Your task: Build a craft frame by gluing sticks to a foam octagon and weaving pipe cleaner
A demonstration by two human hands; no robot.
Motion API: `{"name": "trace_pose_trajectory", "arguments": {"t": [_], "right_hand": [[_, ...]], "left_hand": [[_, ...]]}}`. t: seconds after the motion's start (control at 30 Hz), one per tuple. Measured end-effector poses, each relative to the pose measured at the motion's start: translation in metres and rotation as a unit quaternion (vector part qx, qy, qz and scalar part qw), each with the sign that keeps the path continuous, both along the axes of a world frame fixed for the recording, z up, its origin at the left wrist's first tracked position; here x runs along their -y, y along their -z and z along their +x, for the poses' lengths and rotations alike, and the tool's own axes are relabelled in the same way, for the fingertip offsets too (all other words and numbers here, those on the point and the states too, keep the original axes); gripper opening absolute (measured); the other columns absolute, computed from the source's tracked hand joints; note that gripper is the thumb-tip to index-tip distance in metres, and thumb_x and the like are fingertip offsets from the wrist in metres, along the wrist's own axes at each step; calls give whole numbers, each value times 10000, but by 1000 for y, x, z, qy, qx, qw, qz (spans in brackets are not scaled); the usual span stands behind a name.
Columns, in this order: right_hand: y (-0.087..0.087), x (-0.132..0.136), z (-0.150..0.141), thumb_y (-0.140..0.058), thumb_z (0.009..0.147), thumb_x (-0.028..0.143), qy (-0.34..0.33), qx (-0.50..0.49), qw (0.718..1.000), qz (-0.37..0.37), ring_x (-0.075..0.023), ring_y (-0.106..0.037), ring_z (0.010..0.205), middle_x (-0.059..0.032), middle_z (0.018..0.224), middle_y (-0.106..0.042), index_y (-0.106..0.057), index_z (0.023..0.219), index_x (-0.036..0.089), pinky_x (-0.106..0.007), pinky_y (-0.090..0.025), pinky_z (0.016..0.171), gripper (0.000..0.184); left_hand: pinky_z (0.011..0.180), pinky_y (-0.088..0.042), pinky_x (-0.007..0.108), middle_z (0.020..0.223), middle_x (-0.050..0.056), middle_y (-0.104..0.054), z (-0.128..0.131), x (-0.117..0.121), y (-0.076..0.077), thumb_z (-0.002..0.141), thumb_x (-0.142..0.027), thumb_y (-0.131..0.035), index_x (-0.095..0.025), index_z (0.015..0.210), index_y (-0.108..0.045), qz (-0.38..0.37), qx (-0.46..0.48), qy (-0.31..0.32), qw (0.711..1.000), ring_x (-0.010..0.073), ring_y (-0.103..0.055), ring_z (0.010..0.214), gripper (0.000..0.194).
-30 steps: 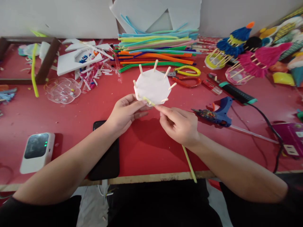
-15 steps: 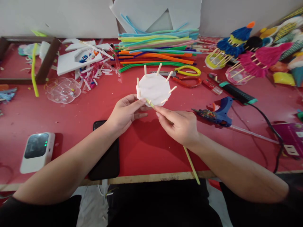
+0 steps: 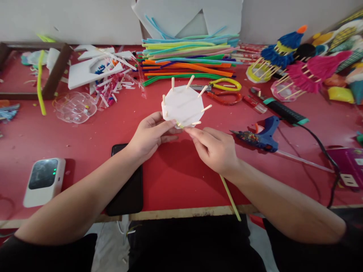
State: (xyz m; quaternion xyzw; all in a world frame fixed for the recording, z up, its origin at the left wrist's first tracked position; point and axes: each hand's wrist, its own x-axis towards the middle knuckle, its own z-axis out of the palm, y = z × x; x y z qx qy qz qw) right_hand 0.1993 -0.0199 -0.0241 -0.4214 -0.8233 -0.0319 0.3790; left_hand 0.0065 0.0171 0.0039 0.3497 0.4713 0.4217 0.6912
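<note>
Head view, watched from my end. Against the earlier frames, the white board (image 3: 183, 105) sits at a slightly different tilt, its ring of wooden pegs (image 3: 172, 84) turned a little. The free end of the yellow-green stem (image 3: 230, 197) lies farther right than in the oldest frame. Less of the stem shows between the fingertips than half a second ago.

Left hand (image 3: 151, 136): thumb and fingers closed on the near-left rim of the board, which is held up over the table. Right hand (image 3: 217, 149): fingertips pinched on the stem at the board's near edge, by a short peg.

Hard to read: the stem's middle run is hidden by the right hand, and I cannot tell how it passes the near pegs. Left fingers are partly under the board. The left forearm covers part of the black phone (image 3: 129, 189). The purple box (image 3: 347, 162) is cut off at the right of the view.

Surface: red tabletop (image 3: 170, 181), pale worn front edge, small scraps scattered about. Coloured stems (image 3: 188, 56) are piled at the back, scissors (image 3: 227, 85) just in front. Glue gun (image 3: 259, 136) to the right of the right hand; white device (image 3: 44, 181) at left. Blue (image 3: 283, 49) and pink (image 3: 309, 73) figures stand back right. Pale wall (image 3: 70, 20) behind, pale floor below.
</note>
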Motion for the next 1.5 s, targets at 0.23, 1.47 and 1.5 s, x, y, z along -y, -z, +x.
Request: {"name": "trace_pose_trajectory", "arguments": {"t": [0.23,1.47,1.5], "right_hand": [[1,0,0,-481,978,99,8,-8,1000,5,-95,-523,574,21,626,-586,-766,1124,177,-214,-448,590,330],[-4,0,-1,-500,943,41,-4,-57,998,16,-117,-587,674,1,762,-605,-712,1122,215,-262,-516,653,327],[-3,0,-1,-493,946,38,-4,-57,998,15,-116,-587,679,-1,761,-599,-713,1112,207,-261,-515,657,324]], "left_hand": [[686,-605,204,953,79,-796,-2,0,3,752,-198,-780,-157,882,-720,7,-11,21,1000,189,-771,910,149],[796,-611,211,790,56,-784,-1,1,0,819,-164,-757,-152,827,-750,-46,27,40,998,144,-772,801,16],[785,-611,208,779,56,-782,-1,1,0,825,-164,-750,-150,808,-743,-49,29,41,998,139,-768,784,23]]}}
